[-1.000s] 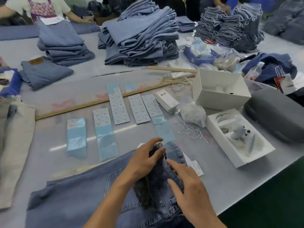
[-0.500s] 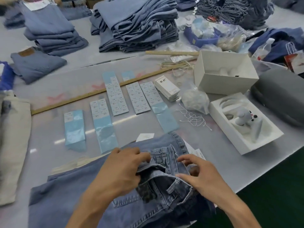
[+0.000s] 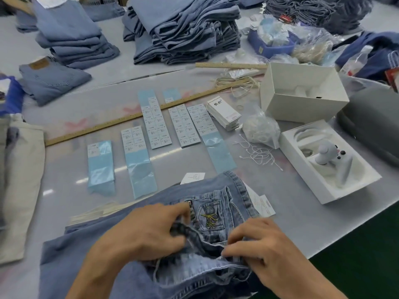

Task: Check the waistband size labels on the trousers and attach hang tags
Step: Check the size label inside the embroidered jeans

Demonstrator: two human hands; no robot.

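A: Grey worktable [image 3: 280, 199], garment floor, stacks of folded jeans [image 3: 183, 29] at the far side.

B: Fingers?

A: Left hand [image 3: 146, 231]: fingertips [image 3: 183, 212] curled, pinching the waistband of the trousers [image 3: 218, 214] right by the metal button. Right hand [image 3: 259, 240]: fingers bent, gripping the denim fold at the fly edge, just below the small pocket with yellow embroidery [image 3: 209, 216].

B: Size label readable?

A: Can't tell, hidden in the folds.

B: Where do the trousers sit?

A: Near edge of the table, waist end bunched up between both hands, legs running off to the left. White hang tags [image 3: 262, 203] poke out from under the waistband on the right.

B: Further out?

A: Blue-backed sticker sheets [image 3: 156, 124] in a row beyond the trousers, wooden ruler [image 3: 121, 121] crossing behind them. Loose string loops [image 3: 257, 153], a tag stack [image 3: 223, 113], bag of strings [image 3: 260, 126], two open white boxes [image 3: 302, 93] to the right.
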